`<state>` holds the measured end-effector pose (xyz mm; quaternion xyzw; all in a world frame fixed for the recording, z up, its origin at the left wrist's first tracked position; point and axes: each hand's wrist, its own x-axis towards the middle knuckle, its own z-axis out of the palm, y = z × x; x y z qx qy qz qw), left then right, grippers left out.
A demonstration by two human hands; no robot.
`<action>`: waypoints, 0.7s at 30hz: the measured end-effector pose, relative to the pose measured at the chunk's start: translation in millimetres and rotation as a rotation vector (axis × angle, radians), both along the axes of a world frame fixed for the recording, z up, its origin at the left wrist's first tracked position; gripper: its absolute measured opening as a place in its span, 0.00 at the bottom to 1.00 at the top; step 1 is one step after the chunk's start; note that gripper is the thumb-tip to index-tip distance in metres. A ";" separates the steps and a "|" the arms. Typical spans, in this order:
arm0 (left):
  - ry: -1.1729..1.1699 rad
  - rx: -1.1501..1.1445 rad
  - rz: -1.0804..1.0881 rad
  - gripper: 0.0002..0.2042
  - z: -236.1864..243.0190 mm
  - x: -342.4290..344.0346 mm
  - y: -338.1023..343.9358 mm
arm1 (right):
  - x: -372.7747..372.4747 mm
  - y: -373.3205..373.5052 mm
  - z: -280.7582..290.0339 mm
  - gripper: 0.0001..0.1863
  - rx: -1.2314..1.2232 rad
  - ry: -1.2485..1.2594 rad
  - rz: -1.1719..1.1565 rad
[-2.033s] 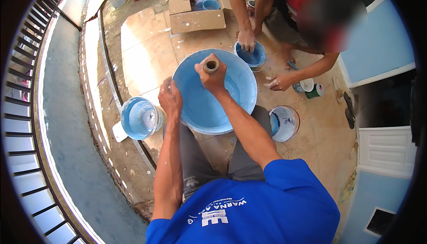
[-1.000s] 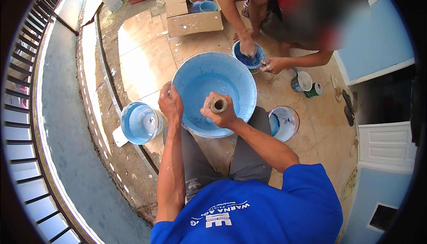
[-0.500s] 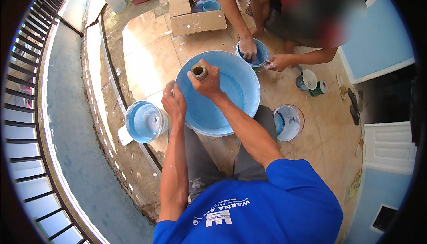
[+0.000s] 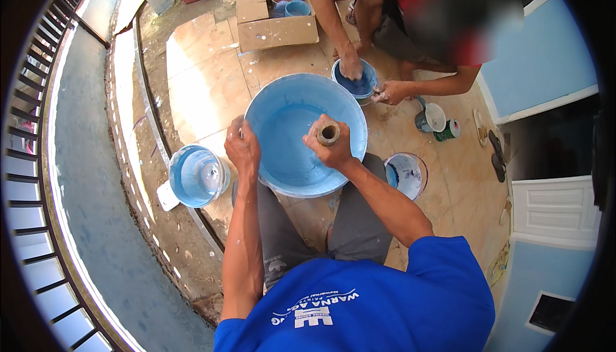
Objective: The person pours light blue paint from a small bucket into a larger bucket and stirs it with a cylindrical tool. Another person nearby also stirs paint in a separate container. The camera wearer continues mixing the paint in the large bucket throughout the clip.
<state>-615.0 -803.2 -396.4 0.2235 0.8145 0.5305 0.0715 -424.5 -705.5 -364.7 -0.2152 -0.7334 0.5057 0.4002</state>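
A large round tub (image 4: 269, 105) with light blue paint (image 4: 292, 153) in its bottom stands between my knees. My left hand (image 4: 242, 148) is closed on the tub's left rim. Over the right part of the tub, my right hand (image 4: 339, 148) grips a hollow tube (image 4: 328, 134) held upright, its open end facing up. My hand and the angle hide the tube's lower end. To the left of my left hand is a paint-smeared bucket (image 4: 182, 171) with blue inside.
A co-worker's hand (image 4: 350, 64) reaches into a smaller blue bucket (image 4: 369, 73) beyond the tub. A cardboard box (image 4: 279, 34) with paint pots is farther back. At the right are a white bucket (image 4: 410, 182), a dipper (image 4: 434, 118), a green can (image 4: 449, 131) and sandals (image 4: 497, 156).
My right hand has moved the tube from the tub's left part, near my left hand, to its right part. My left hand still holds the rim.
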 end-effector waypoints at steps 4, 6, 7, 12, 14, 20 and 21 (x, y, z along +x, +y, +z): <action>0.008 -0.004 0.014 0.15 -5.3 -4.3 -0.6 | -37.0 37.7 -1.7 0.13 0.218 0.045 -0.151; 0.003 -0.009 0.011 0.15 -4.4 -5.3 0.2 | -63.8 42.4 0.0 0.12 0.216 0.073 -0.232; 0.001 -0.012 0.002 0.15 -1.9 -3.2 1.4 | -76.9 40.1 -3.5 0.12 0.132 0.153 -0.249; 0.019 -0.008 -0.003 0.15 3.4 -2.1 -0.6 | -105.6 -9.1 -7.0 0.12 0.005 0.183 -0.122; 0.003 0.003 -0.009 0.15 3.5 -3.2 -2.7 | -89.8 -29.4 -10.5 0.12 -0.079 0.171 -0.010; 0.009 0.009 -0.008 0.15 4.2 0.5 -1.5 | -12.0 -35.0 6.7 0.13 -0.071 0.018 0.118; 0.005 0.006 -0.007 0.15 4.8 0.8 -1.4 | -6.2 -21.4 5.8 0.13 -0.026 -0.022 0.090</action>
